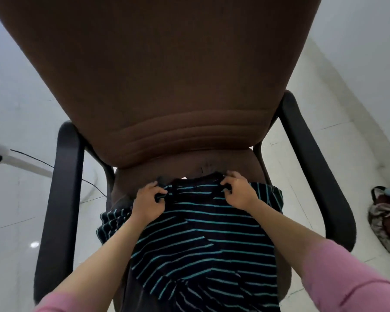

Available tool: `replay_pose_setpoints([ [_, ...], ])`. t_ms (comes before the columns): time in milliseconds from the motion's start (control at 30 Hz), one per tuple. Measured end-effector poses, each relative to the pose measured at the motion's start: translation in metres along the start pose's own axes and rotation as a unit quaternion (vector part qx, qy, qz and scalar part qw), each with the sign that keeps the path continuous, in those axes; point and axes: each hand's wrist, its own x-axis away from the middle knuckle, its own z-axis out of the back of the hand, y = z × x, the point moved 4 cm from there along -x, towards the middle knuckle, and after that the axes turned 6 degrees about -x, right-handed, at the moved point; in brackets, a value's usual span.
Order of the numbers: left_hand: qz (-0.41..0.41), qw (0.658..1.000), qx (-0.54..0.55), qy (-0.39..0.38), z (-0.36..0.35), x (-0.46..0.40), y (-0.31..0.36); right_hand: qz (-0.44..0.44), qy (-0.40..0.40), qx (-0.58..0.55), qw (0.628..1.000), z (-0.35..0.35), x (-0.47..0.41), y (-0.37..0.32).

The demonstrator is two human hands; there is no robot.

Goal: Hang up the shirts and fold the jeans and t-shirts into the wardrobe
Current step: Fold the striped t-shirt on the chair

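T-shirt (pixel 203 235): dark with thin teal stripes; it lies spread on the chair seat, neckline toward the backrest, lower part running out of the bottom of the view. One sleeve bunches over the seat's left edge, the other reaches toward the right edge.
Left hand (pixel 148 202): your fingers are curled and pinch the fabric at the left side of the neckline.
Right hand (pixel 239 191): your fingers are curled and pinch the fabric at the right side of the neckline, just in front of the backrest base.
Sleeves: pink, pushed up both of your forearms.
Chair (pixel 167 86): brown upholstered backrest fills the upper view; black armrests stand on either side of the seat.
Floor (pixel 20 109): pale glossy tile.
Cable (pixel 43 163): thin, black, on the floor left of the chair, running behind the left armrest.
Bag (pixel 387 219): on the floor at the right edge, well apart from the chair.
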Motion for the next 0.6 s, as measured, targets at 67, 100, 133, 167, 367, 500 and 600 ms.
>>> replay_pose_setpoints([
  [67, -0.011, 1.0, 0.001, -0.011, -0.001, -0.009, 0.003, -0.007, -0.028, 0.02, 0.999, -0.002, -0.013, 0.006],
  [100, -0.011, 1.0, 0.0, -0.017, -0.002, -0.012, 0.005, -0.01, -0.046, 0.031, 0.998, -0.003, -0.018, 0.009],
  [133, -0.007, 1.0, -0.002, -0.024, -0.002, -0.013, 0.007, -0.012, -0.063, 0.041, 0.997, -0.004, -0.02, 0.01],
  [167, -0.003, 0.999, -0.005, -0.033, -0.001, -0.014, 0.008, -0.01, -0.072, 0.049, 0.996, -0.003, -0.021, 0.01],
  [367, -0.02, 0.999, -0.023, -0.04, 0.01, -0.001, 0.019, 0.042, 0.022, 0.076, 0.996, 0.02, 0.003, -0.008],
  [500, -0.007, 0.999, -0.021, -0.038, 0.03, 0.018, 0.034, 0.058, -0.026, 0.002, 0.998, 0.045, 0.03, -0.017],
  [600, -0.003, 1.0, 0.001, -0.005, 0.052, 0.043, 0.052, 0.071, -0.029, -0.016, 0.997, 0.077, 0.061, -0.03],
])
